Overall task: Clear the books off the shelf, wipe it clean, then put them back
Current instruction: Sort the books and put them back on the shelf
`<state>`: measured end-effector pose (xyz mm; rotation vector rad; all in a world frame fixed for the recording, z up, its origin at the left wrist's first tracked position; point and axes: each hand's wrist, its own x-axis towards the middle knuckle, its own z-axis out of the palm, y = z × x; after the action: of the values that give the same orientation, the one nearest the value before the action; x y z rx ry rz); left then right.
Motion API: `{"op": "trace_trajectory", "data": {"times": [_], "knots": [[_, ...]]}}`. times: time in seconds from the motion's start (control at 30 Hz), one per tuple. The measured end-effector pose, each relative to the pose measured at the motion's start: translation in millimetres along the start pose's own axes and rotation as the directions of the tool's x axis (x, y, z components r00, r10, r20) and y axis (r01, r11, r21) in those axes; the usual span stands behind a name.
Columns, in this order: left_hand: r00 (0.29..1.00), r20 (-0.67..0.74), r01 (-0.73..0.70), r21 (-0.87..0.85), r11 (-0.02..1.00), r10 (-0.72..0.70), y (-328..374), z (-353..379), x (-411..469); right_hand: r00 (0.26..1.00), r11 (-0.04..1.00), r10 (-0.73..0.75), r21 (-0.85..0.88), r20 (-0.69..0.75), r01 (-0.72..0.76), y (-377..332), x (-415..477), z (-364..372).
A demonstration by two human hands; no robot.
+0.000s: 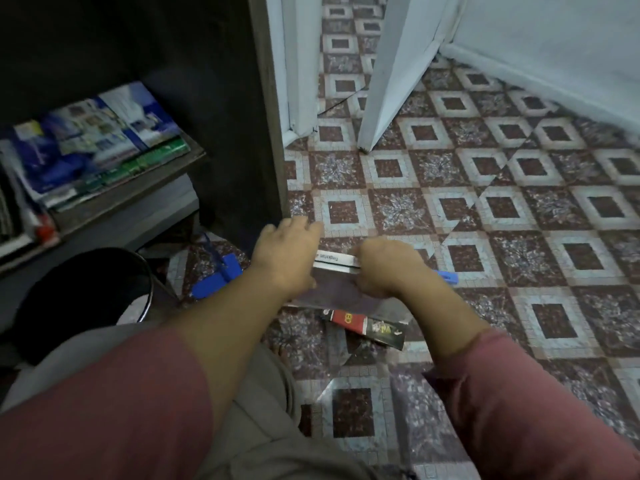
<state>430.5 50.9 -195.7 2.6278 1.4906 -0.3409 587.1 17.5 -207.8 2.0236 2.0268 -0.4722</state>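
Note:
A small stack of books (337,289) lies on the tiled floor in front of me, a dark cover on top and a white spine toward the far side. My left hand (285,252) rests on the stack's left end, fingers stretched forward. My right hand (384,268) grips its right end with curled fingers. A red and black book (367,325) sticks out beneath the stack. More books and magazines (93,143) lie piled on the dark shelf (138,192) at the left.
A blue object (216,277) lies on the floor under the shelf, and another blue item (448,276) peeks out beyond my right hand. A black round stool (86,285) stands at my left. A white door (391,71) stands ajar ahead.

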Motion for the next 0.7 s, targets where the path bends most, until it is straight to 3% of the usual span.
{"op": "trace_trajectory", "data": {"times": [0.17, 0.3, 0.43, 0.53, 0.7], "knots": [[1.000, -0.009, -0.009, -0.010, 1.000, 0.009, -43.2, -77.9, -50.8, 0.970, 0.981, -0.191, 0.009, -0.151, 0.194, -59.9, -57.5, -94.7], [0.979, -0.164, 0.121, -0.010, 0.993, -0.121, -102.2, -125.2, -111.4, 0.886, 0.950, -0.309, -0.065, -0.346, 0.306, -122.5, -75.7, -145.8], [0.888, -0.349, 0.350, 0.084, 0.933, -0.301, -165.8, -148.0, -159.9, 0.789, 0.931, -0.365, -0.176, -0.495, 0.320, -186.2, -56.0, -181.4], [0.803, -0.429, 0.479, 0.051, 0.876, -0.414, -207.7, -156.7, -173.9, 0.706, 0.909, -0.410, -0.197, -0.577, 0.367, -234.5, -26.9, -201.2], [0.646, -0.655, 0.565, 0.063, 0.823, -0.393, -270.6, -143.1, -153.3, 0.448, 0.899, -0.377, -0.205, -0.811, 0.386, -287.9, 45.6, -197.0]]}}
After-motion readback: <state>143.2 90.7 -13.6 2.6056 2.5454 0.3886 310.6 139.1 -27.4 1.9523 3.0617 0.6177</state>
